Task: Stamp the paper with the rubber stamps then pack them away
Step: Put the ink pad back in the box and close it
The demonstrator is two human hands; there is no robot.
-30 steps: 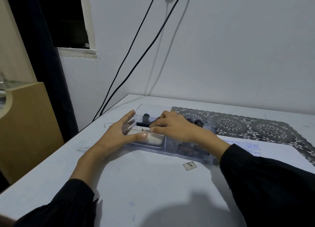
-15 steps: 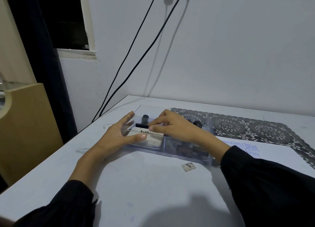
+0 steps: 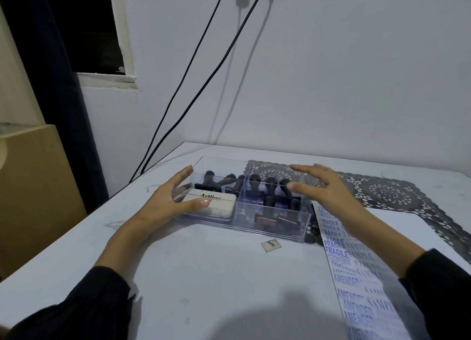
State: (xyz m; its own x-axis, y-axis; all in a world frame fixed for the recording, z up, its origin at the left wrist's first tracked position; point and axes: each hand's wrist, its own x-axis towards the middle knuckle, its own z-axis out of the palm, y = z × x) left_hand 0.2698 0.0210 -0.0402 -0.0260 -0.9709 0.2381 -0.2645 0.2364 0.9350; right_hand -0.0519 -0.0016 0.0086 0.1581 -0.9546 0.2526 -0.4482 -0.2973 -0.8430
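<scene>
A clear plastic organiser box [image 3: 270, 231] stands on the white table. Its front left compartment holds a white ink pad case [image 3: 216, 203]. Several dark-handled rubber stamps [image 3: 270, 186] fill the other compartments. My left hand [image 3: 165, 202] lies against the box's left end, fingers straight and thumb along the front wall. My right hand [image 3: 328, 186] hovers open above the box's right end, holding nothing. A sheet of paper [image 3: 356, 276] covered in blue stamped words lies to the right, partly under my right forearm.
A black lace mat [image 3: 397, 197] runs along the back right of the table. A small square scrap [image 3: 271, 245] lies in front of the box. Two black cables [image 3: 204, 66] hang down the wall behind. A wooden cabinet [image 3: 33, 186] stands left of the table.
My right hand has let go of the ink pad case, now lying in its compartment, and has moved right and up, fingers spread. My left hand stays at the box's left end.
</scene>
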